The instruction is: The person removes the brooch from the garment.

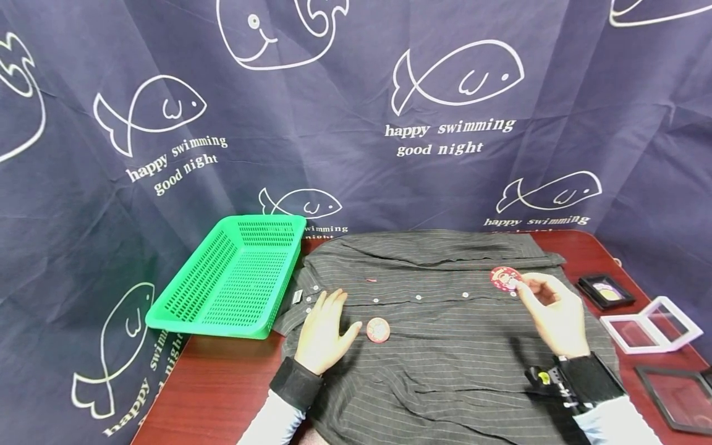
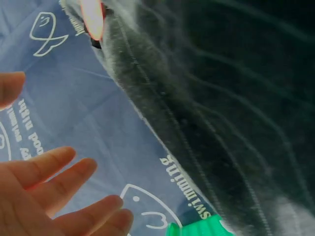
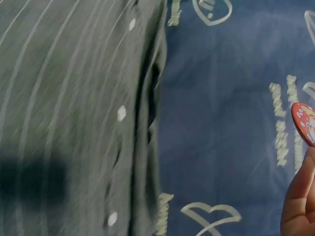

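Observation:
A dark grey striped shirt (image 1: 445, 352) with white buttons lies spread over the table. My right hand (image 1: 559, 318) pinches a red round badge (image 1: 503, 278) by its edge, above the shirt's right part. In the right wrist view, the badge (image 3: 304, 123) stands up from the fingertips at the right edge. My left hand (image 1: 324, 330) is over the shirt's left part, fingers extended and thumb spread. A second round badge (image 1: 378, 330), pinkish, lies on the shirt just right of that thumb. The left wrist view shows the left hand (image 2: 59, 201) holding nothing.
A green plastic basket (image 1: 208, 329) stands on the left of the red-brown table (image 1: 222, 389). Along the right edge lie a small black case (image 1: 620, 300), a white-framed folding case (image 1: 645, 334) and a dark frame (image 1: 639, 389). A blue fish-print curtain (image 1: 356, 123) hangs behind.

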`<state>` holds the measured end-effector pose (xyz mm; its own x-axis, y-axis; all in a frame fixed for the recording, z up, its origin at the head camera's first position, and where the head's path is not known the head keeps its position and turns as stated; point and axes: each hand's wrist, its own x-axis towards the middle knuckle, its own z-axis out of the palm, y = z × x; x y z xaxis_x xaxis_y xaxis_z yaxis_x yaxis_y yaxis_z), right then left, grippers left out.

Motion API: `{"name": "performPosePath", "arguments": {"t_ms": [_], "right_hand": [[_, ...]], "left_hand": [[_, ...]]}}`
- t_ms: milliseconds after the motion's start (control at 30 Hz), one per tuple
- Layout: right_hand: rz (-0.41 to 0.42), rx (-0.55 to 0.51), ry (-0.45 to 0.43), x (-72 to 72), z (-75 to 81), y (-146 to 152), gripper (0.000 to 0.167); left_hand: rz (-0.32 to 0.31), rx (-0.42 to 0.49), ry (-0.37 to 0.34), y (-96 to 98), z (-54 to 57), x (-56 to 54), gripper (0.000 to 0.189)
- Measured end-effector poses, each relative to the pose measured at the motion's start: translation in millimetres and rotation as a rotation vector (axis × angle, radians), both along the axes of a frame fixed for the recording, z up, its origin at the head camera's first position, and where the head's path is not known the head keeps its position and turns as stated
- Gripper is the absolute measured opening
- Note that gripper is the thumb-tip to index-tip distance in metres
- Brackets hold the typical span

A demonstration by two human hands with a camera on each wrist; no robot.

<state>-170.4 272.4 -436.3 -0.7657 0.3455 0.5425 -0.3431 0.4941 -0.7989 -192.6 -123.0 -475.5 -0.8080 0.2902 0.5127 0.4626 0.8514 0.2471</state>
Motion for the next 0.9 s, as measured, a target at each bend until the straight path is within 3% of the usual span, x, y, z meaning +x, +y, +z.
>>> {"name": "performPosePath", "arguments": {"t_ms": [200,367,567,733,900], "right_hand": [[-0.114,-0.058,-0.079,-0.8,-15.2,32,0.012],[-0.208,-0.130,-0.212,2.1,-26.2,64,0.026],[-0.250,-0.272,-0.307,10.0,-32.3,96,0.033],[-0.358,-0.312,-0.347,18.6,-35.5,113,0.035],[-0.441,-0.282,-0.415,25.5,-39.4,128,0.038]], "left_hand": [[0.023,-0.048,-0.041,-4.2,-9.1,0.6,0.073],[0.028,-0.080,-0.109,-5.6,-11.7,1.1,0.080],[0.021,-0.110,-0.303,-5.2,-9.5,1.7,0.086],[-0.024,-0.150,-0.445,-5.0,-4.7,2.0,0.088],[-0.052,-0.201,-0.567,-4.5,-1.5,2.3,0.088]]}}
